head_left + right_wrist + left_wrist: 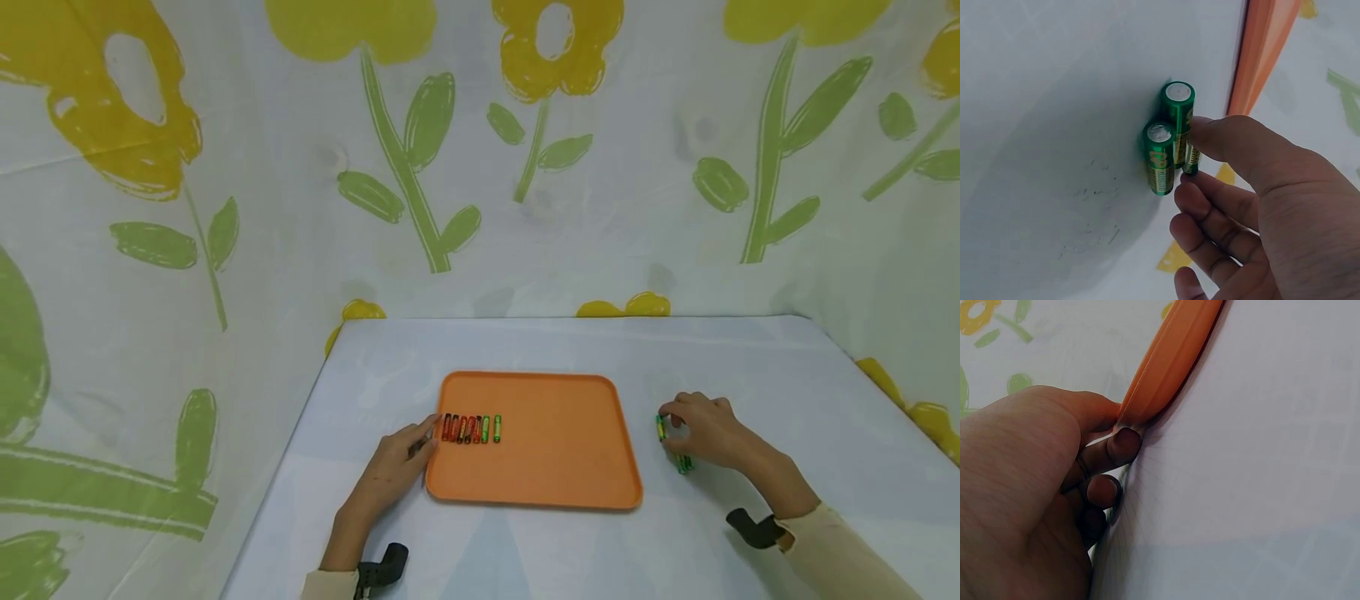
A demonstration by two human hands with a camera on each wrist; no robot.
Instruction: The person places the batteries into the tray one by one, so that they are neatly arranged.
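An orange tray (558,450) lies on the table, and my left hand (397,467) holds its left rim. In the left wrist view the thumb and a fingertip meet at the edge of the tray (1160,369). Along the tray's left side, several red-and-black batteries (461,428) lie side by side, followed by two green batteries (497,428). To the right of the tray my right hand (708,429) pinches a green battery (1192,159) between thumb and index finger. Two more green batteries (1160,159) are close beside it on the table, seen end-on.
The white table (525,554) has its left edge near my left forearm. A white cloth with printed yellow flowers and green leaves (423,125) hangs behind and at the sides. A dark strap with a mount (753,529) sits on each wrist.
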